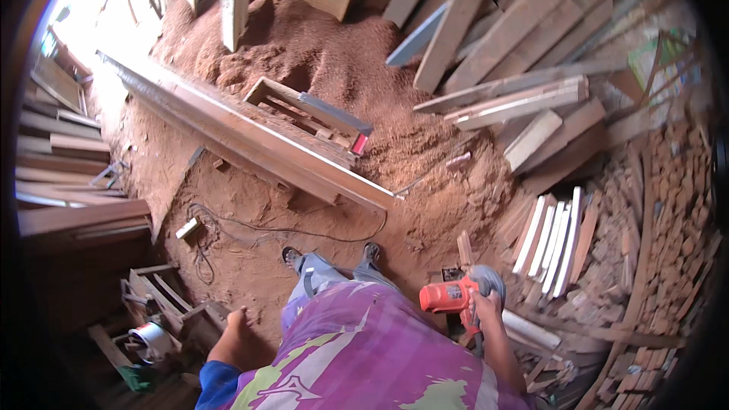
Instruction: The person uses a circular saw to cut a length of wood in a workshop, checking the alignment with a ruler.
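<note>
My right hand (486, 307) grips the handle of a red power tool (448, 298) with a grey round housing, low at the right beside my body. My left hand (234, 323) hangs at the lower left, near a wooden crate (167, 292); its fingers are too small and shadowed to read. A long brown timber piece (250, 137) with a pale edge lies diagonally across the middle, alongside a wooden frame (269, 95) with a grey-and-red bar on it. A dark cord (288, 229) curves over the dirt in front of my feet.
Reddish sawdust heaps (319, 42) lie at the back. Leaning boards (486, 23) fill the upper right, stacked planks (76, 159) the left. White strips (554, 239) and offcut piles (668, 258) are at the right. A white bucket (152, 342) sits at the lower left.
</note>
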The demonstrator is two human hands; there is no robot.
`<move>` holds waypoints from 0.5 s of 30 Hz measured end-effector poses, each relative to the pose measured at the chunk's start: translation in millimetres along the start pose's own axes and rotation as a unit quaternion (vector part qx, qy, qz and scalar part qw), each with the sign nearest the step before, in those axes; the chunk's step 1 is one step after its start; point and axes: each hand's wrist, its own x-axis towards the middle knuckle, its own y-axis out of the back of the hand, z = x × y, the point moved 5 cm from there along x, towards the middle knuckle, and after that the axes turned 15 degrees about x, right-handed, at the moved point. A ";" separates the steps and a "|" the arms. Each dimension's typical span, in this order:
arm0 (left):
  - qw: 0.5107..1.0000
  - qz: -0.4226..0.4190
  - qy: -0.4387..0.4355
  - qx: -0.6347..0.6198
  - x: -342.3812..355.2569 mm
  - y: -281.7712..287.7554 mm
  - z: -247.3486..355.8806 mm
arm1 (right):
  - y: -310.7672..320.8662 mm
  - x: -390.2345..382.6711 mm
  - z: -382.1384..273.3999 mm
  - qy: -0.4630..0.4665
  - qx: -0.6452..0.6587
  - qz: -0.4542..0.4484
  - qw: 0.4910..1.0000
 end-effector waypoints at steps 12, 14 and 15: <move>0.904 -0.089 -0.339 0.246 -200.0 -312.3 213.7 | -60.9 33.4 -48.6 0.285 -0.169 -0.205 0.921; 0.878 -0.140 -0.384 0.248 -204.9 -338.0 223.7 | -70.5 37.3 -49.8 0.322 -0.188 -0.221 0.901; 0.886 -0.155 -0.371 0.231 -220.3 -353.3 229.2 | -74.2 29.6 -60.0 0.321 -0.189 -0.221 0.901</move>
